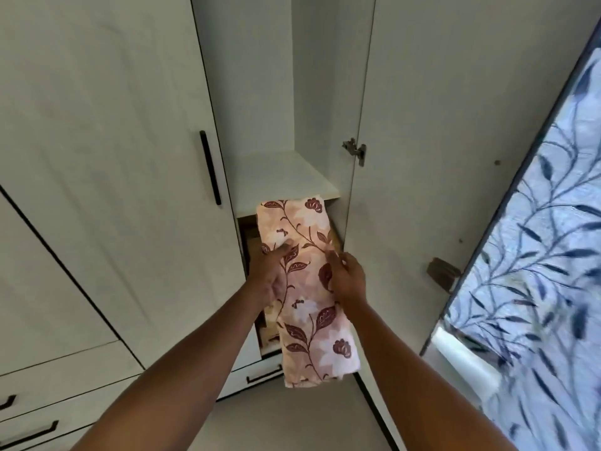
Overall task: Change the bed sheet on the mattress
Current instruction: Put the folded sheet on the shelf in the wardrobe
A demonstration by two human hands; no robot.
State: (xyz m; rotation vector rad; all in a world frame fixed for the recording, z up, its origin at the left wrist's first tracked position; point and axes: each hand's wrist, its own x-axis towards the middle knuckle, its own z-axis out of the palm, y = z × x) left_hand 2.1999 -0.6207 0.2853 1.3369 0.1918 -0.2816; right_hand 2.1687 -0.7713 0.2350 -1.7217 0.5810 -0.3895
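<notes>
While L hand (271, 273) & R hand (347, 281) hold folded sheet (309, 320), wardrobe (97, 141) open

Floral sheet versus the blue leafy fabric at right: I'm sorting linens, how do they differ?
The floral sheet is peach with maroon leaves; the blue fabric is pale with dark blue leaves. The floral sheet is folded narrow; the blue fabric is spread flat. The left hand and right hand hold the floral sheet; no hand touches the blue fabric. Both bear vine prints.
</notes>
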